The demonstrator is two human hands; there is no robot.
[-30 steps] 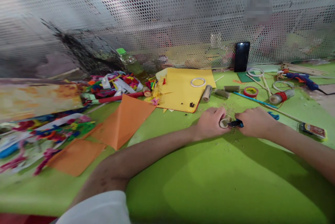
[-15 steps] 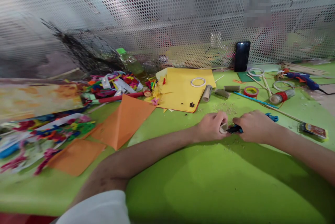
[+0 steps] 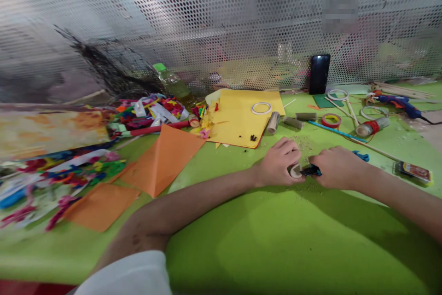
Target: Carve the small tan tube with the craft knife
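Observation:
My left hand (image 3: pixel 278 164) is closed around a short bamboo tube (image 3: pixel 296 172), its pale hollow end facing right. In my right hand (image 3: pixel 340 168) is a black-and-blue utility knife (image 3: pixel 310 171); its tip meets the tube's open end. How deep the blade sits in the tube cannot be made out. Pale shavings (image 3: pixel 304 142) are scattered on the green table (image 3: pixel 248 240) around both hands. Behind them lie more bamboo pieces, one tube (image 3: pixel 273 123) against the yellow sheet (image 3: pixel 238 111) and two others (image 3: pixel 293 123) close by.
Orange paper (image 3: pixel 162 161) and colourful craft scraps (image 3: pixel 148 113) cover the left side. At the right are a tape roll (image 3: pixel 331 120), a blue glue gun (image 3: pixel 400 104) and sticks. A phone (image 3: pixel 319 74) leans on the perforated metal screen (image 3: pixel 241 23) behind.
My left hand has turned slightly and its fingers have shifted, so the tube's open end shows more. The knife and my right hand have barely moved.

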